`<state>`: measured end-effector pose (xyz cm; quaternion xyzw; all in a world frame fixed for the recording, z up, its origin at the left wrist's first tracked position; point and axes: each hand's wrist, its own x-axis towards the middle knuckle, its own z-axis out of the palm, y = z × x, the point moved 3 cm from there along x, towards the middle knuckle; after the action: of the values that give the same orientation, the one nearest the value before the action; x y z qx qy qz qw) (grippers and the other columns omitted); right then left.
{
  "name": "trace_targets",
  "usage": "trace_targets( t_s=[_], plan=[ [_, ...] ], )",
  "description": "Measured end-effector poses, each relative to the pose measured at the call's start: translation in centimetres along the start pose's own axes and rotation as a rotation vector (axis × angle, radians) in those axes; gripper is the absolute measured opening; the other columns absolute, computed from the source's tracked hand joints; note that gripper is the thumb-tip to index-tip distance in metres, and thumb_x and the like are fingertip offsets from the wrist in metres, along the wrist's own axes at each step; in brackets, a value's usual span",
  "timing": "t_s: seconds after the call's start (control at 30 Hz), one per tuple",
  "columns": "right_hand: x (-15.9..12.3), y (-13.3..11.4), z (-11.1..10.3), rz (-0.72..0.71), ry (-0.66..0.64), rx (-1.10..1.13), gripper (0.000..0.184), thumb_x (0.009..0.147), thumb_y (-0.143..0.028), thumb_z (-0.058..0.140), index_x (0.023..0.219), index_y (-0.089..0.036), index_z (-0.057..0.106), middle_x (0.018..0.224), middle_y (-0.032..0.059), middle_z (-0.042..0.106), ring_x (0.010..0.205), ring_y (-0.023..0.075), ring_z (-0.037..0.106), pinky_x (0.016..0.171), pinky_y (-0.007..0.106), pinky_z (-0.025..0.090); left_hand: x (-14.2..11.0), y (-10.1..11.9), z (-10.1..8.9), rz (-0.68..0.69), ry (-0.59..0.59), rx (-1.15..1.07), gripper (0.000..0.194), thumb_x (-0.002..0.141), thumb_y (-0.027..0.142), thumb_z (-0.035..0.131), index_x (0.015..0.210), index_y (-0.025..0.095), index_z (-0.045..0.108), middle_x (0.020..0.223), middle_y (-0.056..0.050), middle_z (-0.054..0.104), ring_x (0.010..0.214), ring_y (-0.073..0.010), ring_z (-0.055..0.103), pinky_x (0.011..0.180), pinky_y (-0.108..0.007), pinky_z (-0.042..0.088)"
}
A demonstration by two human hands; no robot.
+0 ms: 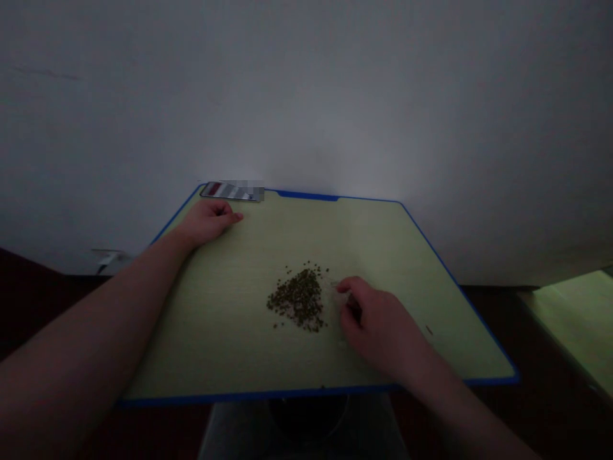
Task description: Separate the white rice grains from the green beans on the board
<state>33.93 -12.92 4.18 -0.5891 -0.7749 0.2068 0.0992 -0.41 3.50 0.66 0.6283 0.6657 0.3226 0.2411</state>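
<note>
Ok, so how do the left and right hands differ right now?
The left hand lies flat near the far edge of the green board, while the right hand sits nearer the front. The left is away from the pile of dark seeds; the right curls beside it. Both are bare and rest on the board.

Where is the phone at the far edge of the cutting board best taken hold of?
Probably by its two long edges, coming from the near side with the left hand, which rests just in front of it. The phone lies flat, running along the far rim of the green cutting board, so its near long edge is unobstructed and its narrow width should suit a pinch.
</note>
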Motion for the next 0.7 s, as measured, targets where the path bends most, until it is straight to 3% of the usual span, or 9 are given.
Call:
trace_targets(
  t_s=[0.17, 0.33, 0.7],
  plan=[
    [1.7, -1.0, 1.1, -0.017, 0.046, -0.033, 0.032, 0.088, -0.012, 0.057, 0.117, -0.015, 0.070, 0.081, 0.0084, 0.076, 0.075, 0.0234, 0.069, 0.068, 0.034, 0.041, -0.1, 0.2, 0.0, 0.001, -0.013, 0.008, 0.035, 0.073, 0.046, 0.068, 0.057, 0.022, 0.048, 0.052, 0.003, 0.042, 0.051, -0.0113, 0.036, 0.050, -0.027, 0.030],
    [2.2, -0.6, 0.6, 0.038, 0.043, -0.060, 0.031, 0.087, -0.010, 0.059, 0.114, -0.014, 0.072, 0.079, 0.0074, 0.076, 0.072, 0.0223, 0.069, 0.068, 0.033, 0.041, 0.0, 0.0, 0.0, 0.022, -0.017, -0.001, 0.036, 0.073, 0.047, 0.068, 0.057, 0.022, 0.048, 0.052, 0.003, 0.041, 0.051, -0.0114, 0.035, 0.050, -0.027, 0.029],
    [0.7, 4.0, -0.7, 0.112, 0.103, 0.022, 0.032, 0.087, -0.012, 0.056, 0.116, -0.014, 0.071, 0.070, 0.0028, 0.073, 0.063, 0.0194, 0.065, 0.061, 0.031, 0.040, 0.2, -0.2, 0.0, 0.024, -0.021, -0.016, 0.036, 0.073, 0.047, 0.068, 0.057, 0.021, 0.048, 0.054, 0.003, 0.042, 0.052, -0.0111, 0.036, 0.052, -0.028, 0.029]
  ],
)
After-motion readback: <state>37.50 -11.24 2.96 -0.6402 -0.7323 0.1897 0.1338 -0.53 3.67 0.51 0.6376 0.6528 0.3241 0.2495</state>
